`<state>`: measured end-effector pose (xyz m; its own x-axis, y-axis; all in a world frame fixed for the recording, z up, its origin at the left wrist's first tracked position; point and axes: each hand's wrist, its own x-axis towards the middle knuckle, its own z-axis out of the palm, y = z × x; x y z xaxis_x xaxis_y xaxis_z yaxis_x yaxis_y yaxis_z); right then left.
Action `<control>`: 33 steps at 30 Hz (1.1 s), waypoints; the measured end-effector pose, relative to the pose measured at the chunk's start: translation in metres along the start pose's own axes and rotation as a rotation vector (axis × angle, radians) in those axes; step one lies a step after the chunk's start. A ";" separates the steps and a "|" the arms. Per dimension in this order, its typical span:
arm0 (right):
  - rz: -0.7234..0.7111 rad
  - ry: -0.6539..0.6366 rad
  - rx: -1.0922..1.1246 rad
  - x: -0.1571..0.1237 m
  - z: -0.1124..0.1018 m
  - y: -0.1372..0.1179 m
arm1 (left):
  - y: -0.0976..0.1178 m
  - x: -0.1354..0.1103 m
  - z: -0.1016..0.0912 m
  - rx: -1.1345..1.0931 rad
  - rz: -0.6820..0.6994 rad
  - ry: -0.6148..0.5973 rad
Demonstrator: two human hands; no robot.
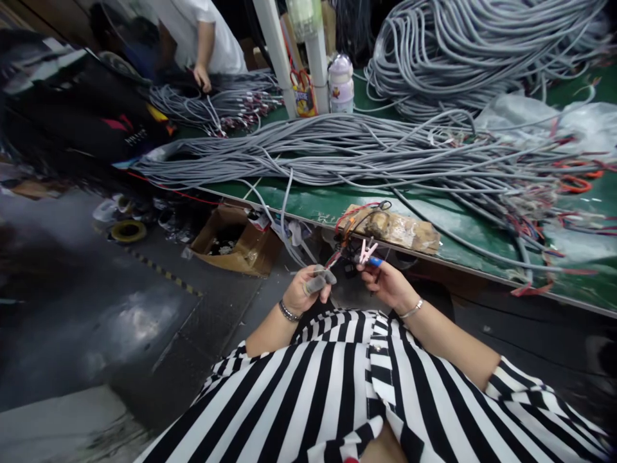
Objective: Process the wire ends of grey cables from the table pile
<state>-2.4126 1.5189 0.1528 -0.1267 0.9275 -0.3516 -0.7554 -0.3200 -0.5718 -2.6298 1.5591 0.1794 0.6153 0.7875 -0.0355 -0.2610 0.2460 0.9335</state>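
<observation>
Striped shirt (332, 379), left hand (307, 290) pinching grey cable (292, 249), right hand (389, 285) pinching pink clip (368, 250), yellow label (305, 103) unreadable

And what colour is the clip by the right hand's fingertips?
The clip is pale pink, best seen in the head view.

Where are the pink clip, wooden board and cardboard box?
Pink clip (367, 252): head view, on its middle.
Wooden board (405, 233): head view, on its top face.
Cardboard box (260, 252): head view, on its side wall.
</observation>
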 end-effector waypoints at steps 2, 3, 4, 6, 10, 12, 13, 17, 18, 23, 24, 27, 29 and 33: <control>-0.023 -0.030 0.002 0.000 0.002 -0.003 | 0.004 0.005 0.002 0.090 0.067 0.051; -0.038 -0.041 -0.010 0.001 0.003 -0.005 | 0.006 0.008 0.004 0.150 0.080 0.058; -0.053 -0.047 -0.035 0.002 0.005 -0.007 | 0.009 0.012 0.005 0.217 0.081 0.054; -0.085 -0.038 -0.116 0.003 0.007 -0.011 | 0.014 0.020 0.009 0.350 0.084 0.030; -0.169 -0.012 -0.274 0.006 0.013 -0.018 | 0.015 0.036 0.012 0.495 0.120 0.002; -0.202 0.002 -0.300 0.007 0.016 -0.020 | 0.012 0.043 0.011 0.519 0.126 -0.014; -0.205 0.012 -0.300 0.008 0.017 -0.021 | 0.010 0.045 0.010 0.527 0.128 -0.028; -0.189 0.028 -0.250 0.013 0.020 -0.020 | 0.003 0.051 0.007 0.560 0.128 -0.100; -0.198 0.031 -0.233 0.014 0.020 -0.019 | 0.002 0.052 0.007 0.565 0.124 -0.111; -0.248 0.082 -0.152 0.017 0.022 -0.015 | 0.002 0.054 0.010 0.607 0.106 -0.159; -0.250 0.089 -0.150 0.017 0.022 -0.015 | 0.001 0.054 0.010 0.623 0.104 -0.175; -0.254 0.100 -0.151 0.017 0.024 -0.014 | -0.002 0.057 0.010 0.665 0.111 -0.212; -0.254 0.096 -0.144 0.017 0.024 -0.014 | -0.005 0.060 0.010 0.680 0.118 -0.230; -0.261 0.084 -0.152 0.014 0.027 -0.015 | -0.009 0.062 0.010 0.702 0.137 -0.254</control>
<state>-2.4209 1.5418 0.1767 0.1177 0.9649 -0.2347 -0.6498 -0.1039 -0.7530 -2.5819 1.5996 0.1726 0.7859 0.6101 0.1009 0.1353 -0.3288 0.9346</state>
